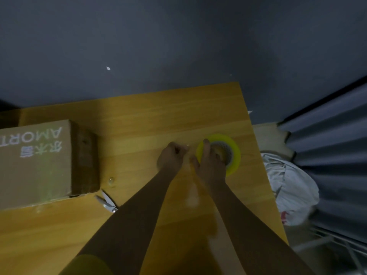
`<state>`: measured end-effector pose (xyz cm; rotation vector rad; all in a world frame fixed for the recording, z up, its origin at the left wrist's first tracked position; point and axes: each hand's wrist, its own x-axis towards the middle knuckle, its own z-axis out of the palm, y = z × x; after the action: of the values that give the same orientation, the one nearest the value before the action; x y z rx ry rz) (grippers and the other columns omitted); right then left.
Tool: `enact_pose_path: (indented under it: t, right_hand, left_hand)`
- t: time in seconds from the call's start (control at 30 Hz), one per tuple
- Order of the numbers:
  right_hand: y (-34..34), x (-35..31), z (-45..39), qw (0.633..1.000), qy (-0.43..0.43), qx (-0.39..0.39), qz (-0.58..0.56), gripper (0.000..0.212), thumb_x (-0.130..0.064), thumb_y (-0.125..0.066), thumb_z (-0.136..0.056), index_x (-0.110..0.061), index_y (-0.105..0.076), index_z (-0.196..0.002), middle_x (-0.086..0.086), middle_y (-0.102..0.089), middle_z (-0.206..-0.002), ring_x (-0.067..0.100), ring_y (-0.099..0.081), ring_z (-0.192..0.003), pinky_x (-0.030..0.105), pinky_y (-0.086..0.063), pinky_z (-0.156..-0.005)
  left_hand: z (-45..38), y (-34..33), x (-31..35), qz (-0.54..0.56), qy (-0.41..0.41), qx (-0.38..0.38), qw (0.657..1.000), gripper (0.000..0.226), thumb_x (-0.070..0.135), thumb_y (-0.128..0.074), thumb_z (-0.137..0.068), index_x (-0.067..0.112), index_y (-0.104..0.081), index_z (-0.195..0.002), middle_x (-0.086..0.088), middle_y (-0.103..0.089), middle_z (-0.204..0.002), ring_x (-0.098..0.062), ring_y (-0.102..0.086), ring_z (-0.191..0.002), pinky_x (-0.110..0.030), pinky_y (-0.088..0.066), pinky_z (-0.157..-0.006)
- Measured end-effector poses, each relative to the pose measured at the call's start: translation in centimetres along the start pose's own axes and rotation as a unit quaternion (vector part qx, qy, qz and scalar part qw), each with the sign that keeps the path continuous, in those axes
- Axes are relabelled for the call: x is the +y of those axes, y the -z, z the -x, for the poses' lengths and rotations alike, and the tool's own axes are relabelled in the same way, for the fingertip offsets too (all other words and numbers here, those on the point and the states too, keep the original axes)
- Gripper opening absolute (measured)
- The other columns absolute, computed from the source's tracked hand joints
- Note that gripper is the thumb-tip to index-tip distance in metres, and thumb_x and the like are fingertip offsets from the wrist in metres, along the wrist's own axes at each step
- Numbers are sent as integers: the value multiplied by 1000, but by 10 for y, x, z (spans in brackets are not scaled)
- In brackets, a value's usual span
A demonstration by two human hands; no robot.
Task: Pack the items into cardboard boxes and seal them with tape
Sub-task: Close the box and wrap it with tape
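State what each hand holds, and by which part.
The right hand grips the tape roll at its left rim, fingers over the core. The left hand seems to pinch the tape's loose end, though that is blurred.

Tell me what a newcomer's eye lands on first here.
The yellow tape roll on the wooden table, gripped by the right hand, with the left hand curled just beside it. Next, the closed cardboard box at the table's left, scissors lying by its near corner.
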<state>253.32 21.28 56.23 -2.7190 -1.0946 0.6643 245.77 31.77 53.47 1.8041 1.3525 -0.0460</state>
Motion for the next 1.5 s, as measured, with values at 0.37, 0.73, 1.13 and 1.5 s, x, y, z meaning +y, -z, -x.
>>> enact_pose_path:
  t: [0.37,0.73,1.13,1.5]
  right_hand:
    - [-5,3,-1,999,9,19,34,71,-51,-40,-98,-15,-8,-150,13,-54,-128,32,-58,-105,44,-51,-76]
    - [1,-44,52,991,89,93,38,54,-24,-57,-84,-15,-46,-136,12,-43,-134,34,-39,-120,48,-30,-94]
    - [-47,-238,101,958,229,-55,-165,79,-28,-61,-84,-29,-18,-150,10,-12,-157,32,-14,-142,47,-23,-111]
    - [-58,-290,121,908,118,-61,-396,70,-12,-58,-92,-32,-26,-151,-9,-31,-151,8,-47,-121,15,-49,-82]
  left_hand:
    - [-4,-12,25,-224,50,-5,973,61,43,-52,-93,6,-32,-138,-16,-39,-140,-36,-36,-130,-46,-33,-102]
    - [46,76,-24,-122,-103,-10,987,21,18,-46,-98,12,-49,-119,-13,-51,-119,-32,-57,-97,-40,-48,-77]
    - [133,259,-175,-141,-65,332,931,28,15,-52,-89,5,-57,-115,-23,-47,-124,-43,-42,-115,-49,-33,-95]
    - [123,352,-265,39,2,148,988,62,56,-36,-96,37,-16,-151,-20,-48,-129,-40,-52,-108,-50,-45,-92]
